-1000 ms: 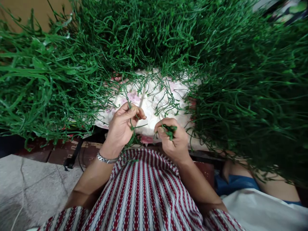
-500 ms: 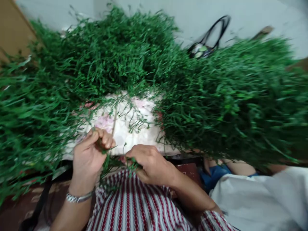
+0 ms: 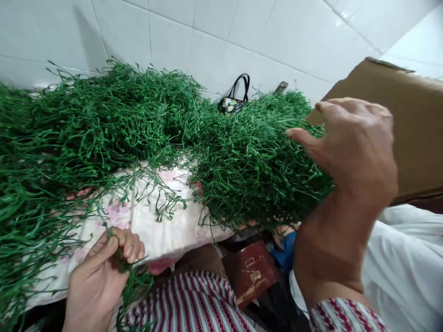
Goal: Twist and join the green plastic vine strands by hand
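Note:
My left hand point(image 3: 104, 267), low on the left, is closed around a bunch of thin green stems point(image 3: 128, 299) that hang below the fist. One stem end sticks up above the thumb. My right hand point(image 3: 356, 143) is raised at the right, thumb apart from the fingers, with nothing visible in it. It appears in front of the right part of a big heap of green stems point(image 3: 256, 170) and a cardboard box. Another heap point(image 3: 114, 120) spreads across the left and back. A few loose stems point(image 3: 169, 200) lie on the pale flowered cloth point(image 3: 152, 235) between the heaps.
A small bag with black handles point(image 3: 231, 103) stands behind the heaps against the white tiled wall point(image 3: 214, 50). At the right is a large cardboard box point(image 3: 418, 138). Below the table edge shows a dark red box point(image 3: 251, 272), with white fabric point(image 3: 408, 263) to its right.
My right hand has left the bunch near my left hand and swung up to the right, opening. My left hand still holds the stems. The view has turned right.

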Action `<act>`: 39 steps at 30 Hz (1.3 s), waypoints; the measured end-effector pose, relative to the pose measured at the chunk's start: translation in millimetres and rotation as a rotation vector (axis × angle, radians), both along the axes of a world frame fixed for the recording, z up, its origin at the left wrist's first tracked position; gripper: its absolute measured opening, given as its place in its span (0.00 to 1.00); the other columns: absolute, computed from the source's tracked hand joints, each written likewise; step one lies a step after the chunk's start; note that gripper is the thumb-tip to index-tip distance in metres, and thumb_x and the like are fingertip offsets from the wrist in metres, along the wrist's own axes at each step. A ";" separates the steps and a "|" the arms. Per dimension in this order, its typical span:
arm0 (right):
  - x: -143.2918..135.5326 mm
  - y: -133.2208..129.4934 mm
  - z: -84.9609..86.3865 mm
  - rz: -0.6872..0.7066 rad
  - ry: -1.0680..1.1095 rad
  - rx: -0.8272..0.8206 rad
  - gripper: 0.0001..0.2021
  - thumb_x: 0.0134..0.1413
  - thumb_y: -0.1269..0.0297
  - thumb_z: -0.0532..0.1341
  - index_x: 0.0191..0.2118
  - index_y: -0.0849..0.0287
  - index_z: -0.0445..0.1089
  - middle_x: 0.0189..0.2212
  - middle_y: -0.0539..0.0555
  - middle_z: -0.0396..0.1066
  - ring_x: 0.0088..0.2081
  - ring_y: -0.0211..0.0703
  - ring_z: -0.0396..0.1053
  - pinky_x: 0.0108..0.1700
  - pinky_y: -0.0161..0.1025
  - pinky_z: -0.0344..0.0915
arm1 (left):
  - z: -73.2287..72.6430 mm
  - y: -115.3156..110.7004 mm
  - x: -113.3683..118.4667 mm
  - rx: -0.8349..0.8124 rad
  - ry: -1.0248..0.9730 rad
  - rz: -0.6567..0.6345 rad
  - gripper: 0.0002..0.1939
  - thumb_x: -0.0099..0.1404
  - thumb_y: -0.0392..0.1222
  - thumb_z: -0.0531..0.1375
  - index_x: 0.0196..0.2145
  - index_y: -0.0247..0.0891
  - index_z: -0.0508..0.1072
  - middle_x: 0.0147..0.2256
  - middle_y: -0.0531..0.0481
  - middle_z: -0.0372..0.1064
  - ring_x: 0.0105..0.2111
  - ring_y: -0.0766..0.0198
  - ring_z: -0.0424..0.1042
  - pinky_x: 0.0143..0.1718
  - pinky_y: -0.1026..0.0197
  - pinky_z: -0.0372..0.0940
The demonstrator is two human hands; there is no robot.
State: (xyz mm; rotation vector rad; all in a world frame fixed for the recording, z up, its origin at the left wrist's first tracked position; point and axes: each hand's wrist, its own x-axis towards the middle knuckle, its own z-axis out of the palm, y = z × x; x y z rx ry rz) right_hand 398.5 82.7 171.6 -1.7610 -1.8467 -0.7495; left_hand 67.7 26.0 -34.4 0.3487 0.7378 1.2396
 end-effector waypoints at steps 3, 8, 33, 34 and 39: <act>-17.4 -28.9 -16.7 0.049 -0.005 0.143 0.19 0.51 0.63 0.63 0.50 0.46 0.66 0.51 0.52 0.65 0.55 0.58 0.57 0.59 0.54 0.48 | 0.4 -1.4 2.7 0.012 0.007 -0.026 0.09 0.59 0.36 0.55 0.21 0.35 0.64 0.20 0.51 0.56 0.22 0.67 0.58 0.23 0.65 0.60; -79.6 -46.8 -86.8 0.711 0.139 -0.067 0.14 0.51 0.73 0.60 0.44 0.53 0.69 0.35 0.51 0.72 0.39 0.42 0.68 0.43 0.41 0.66 | 14.0 1.2 10.2 0.128 0.041 -0.018 0.07 0.58 0.37 0.57 0.23 0.36 0.67 0.21 0.51 0.59 0.22 0.67 0.60 0.24 0.64 0.60; -179.3 -29.1 -216.4 0.921 1.233 -0.914 0.15 0.52 0.58 0.60 0.22 0.61 0.58 0.18 0.45 0.52 0.21 0.29 0.50 0.22 0.29 0.49 | 24.4 12.4 -4.7 0.420 0.822 0.340 0.05 0.57 0.38 0.60 0.33 0.38 0.74 0.34 0.48 0.68 0.37 0.62 0.66 0.43 0.60 0.61; -178.9 -29.1 -215.7 0.908 1.231 -0.900 0.16 0.52 0.58 0.60 0.22 0.61 0.58 0.18 0.45 0.52 0.20 0.29 0.50 0.22 0.29 0.48 | 22.1 2.8 -6.2 0.467 0.997 0.358 0.04 0.56 0.37 0.61 0.33 0.39 0.74 0.34 0.49 0.67 0.38 0.61 0.65 0.43 0.61 0.59; -184.8 -33.8 -209.9 0.906 1.169 -0.862 0.15 0.54 0.60 0.59 0.21 0.61 0.59 0.17 0.45 0.53 0.20 0.29 0.51 0.21 0.29 0.49 | 5.1 -32.2 -0.1 0.576 1.432 0.168 0.06 0.53 0.33 0.62 0.30 0.40 0.72 0.29 0.50 0.68 0.34 0.59 0.65 0.40 0.60 0.58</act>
